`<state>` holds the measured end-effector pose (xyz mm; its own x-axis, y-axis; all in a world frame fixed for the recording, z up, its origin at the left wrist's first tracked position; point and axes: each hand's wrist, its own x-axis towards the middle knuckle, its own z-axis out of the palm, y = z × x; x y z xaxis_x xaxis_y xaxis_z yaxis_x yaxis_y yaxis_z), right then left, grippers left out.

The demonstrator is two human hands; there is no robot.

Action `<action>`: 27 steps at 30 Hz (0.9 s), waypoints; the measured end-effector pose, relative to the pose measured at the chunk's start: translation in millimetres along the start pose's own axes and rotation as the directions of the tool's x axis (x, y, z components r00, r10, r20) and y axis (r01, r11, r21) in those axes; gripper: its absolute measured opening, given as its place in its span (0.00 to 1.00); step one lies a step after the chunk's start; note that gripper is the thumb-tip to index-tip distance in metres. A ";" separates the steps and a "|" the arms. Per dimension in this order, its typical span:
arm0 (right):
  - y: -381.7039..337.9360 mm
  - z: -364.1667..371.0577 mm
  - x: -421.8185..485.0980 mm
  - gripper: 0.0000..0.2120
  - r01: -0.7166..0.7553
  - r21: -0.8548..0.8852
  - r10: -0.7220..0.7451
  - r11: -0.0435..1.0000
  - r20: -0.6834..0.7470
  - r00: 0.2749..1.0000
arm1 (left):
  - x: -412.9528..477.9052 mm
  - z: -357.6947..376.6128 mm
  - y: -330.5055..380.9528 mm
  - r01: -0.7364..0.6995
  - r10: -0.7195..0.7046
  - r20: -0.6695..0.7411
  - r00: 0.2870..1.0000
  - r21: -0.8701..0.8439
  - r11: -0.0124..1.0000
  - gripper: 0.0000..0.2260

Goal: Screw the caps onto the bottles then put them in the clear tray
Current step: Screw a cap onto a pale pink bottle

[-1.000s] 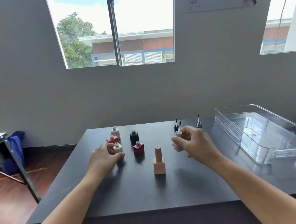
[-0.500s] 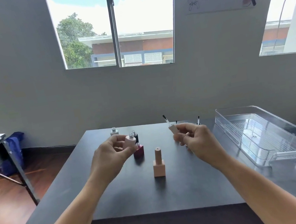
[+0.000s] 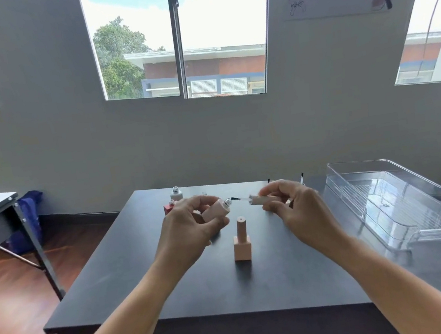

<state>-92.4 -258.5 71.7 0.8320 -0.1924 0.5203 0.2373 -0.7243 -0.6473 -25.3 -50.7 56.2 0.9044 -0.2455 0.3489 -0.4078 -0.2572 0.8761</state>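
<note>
Above the dark surface (image 3: 288, 285), both hands have lifted: left hand (image 3: 185, 229) holds the pink bottle (image 3: 216, 210), right hand (image 3: 297, 207) aims its brush cap (image 3: 258, 199) at the neck, ready for screwing

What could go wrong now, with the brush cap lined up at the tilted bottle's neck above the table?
1. The left hand holds the pink bottle tilted on its side, so anything inside might spill.
2. The brush tip on the cap in the right hand sits just at the neck; a slight miss could smear the rim.
3. The capped peach bottle stands right below both hands and could get knocked over.
</note>
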 end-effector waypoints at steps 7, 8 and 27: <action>2.7 0.3 -0.5 0.11 0.065 -0.102 -0.067 0.993 -0.008 0.998 | 0.2 1.5 -0.6 -0.028 0.030 -0.025 0.999 0.068 0.997 0.15; 3.1 -0.1 -0.3 0.10 0.076 -0.115 -0.077 0.990 -0.007 0.997 | -0.1 1.8 -0.7 -0.033 0.035 -0.028 0.999 0.075 0.997 0.15; -4.0 -2.5 2.2 0.11 -0.064 0.251 0.049 0.966 0.066 0.997 | -4.7 9.4 2.0 -0.075 0.074 0.011 0.997 0.133 0.988 0.15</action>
<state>-92.7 -257.7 76.8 0.8741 -0.1833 0.4498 0.3016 -0.5211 -0.7985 -31.5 -58.9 53.1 0.8705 -0.2739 0.4089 -0.4870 -0.3599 0.7958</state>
